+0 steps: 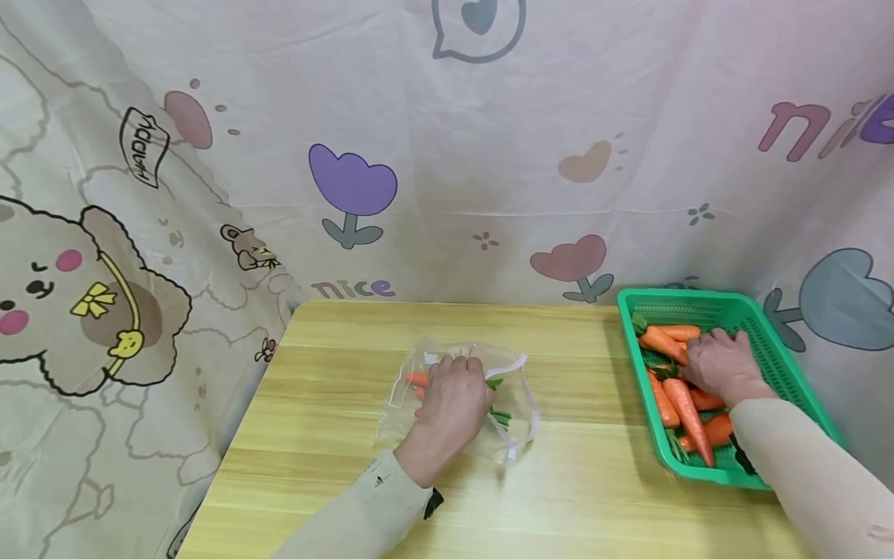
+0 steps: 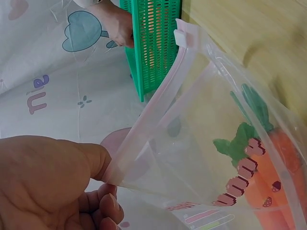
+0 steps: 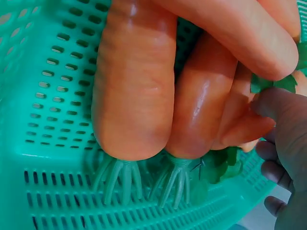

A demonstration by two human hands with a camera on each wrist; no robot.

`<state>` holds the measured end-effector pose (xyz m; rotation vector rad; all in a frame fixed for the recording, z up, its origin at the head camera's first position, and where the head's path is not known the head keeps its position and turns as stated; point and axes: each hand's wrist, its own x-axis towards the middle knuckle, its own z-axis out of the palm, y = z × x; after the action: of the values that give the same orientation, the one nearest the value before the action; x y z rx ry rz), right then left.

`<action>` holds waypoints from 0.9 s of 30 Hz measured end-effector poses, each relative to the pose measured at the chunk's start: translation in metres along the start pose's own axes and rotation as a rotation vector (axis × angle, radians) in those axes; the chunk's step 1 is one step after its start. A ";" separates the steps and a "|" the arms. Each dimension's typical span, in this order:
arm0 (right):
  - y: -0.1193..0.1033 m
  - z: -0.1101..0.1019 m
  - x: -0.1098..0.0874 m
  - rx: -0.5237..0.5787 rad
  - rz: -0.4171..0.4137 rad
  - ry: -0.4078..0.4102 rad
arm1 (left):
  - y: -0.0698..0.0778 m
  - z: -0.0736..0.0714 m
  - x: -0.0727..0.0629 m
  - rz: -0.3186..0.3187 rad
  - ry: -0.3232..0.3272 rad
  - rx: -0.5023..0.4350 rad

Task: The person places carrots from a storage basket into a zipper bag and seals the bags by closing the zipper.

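Observation:
Near the middle of the table lies a clear zip bag (image 1: 517, 404) with a pale pink slider edge. Through its film show orange carrots (image 2: 278, 191) with green tops. My left hand (image 1: 455, 392) is over the bag and pinches its edge between thumb and fingers, as the left wrist view shows. At the right, my right hand (image 1: 722, 365) reaches into a green basket (image 1: 660, 450) of several carrots. In the right wrist view a carrot's tip (image 3: 249, 130) sits between that thumb and the curled fingers; part of this grip is hidden.
The basket's perforated wall (image 2: 156, 48) rises beside the right forearm. A wooden table (image 1: 314, 435) carries the bag and basket. A printed cloth (image 1: 447, 155) hangs behind the table and along its sides.

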<state>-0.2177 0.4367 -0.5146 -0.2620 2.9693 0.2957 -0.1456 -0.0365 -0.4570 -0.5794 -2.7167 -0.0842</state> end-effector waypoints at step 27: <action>-0.011 -0.072 -0.027 -0.045 -0.051 0.457 | -0.007 -0.004 0.011 -0.056 -0.043 -0.063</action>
<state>-0.1984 0.4150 -0.4425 -0.4665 3.3988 0.3361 -0.1560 -0.0391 -0.4491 -0.5292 -2.7813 -0.1742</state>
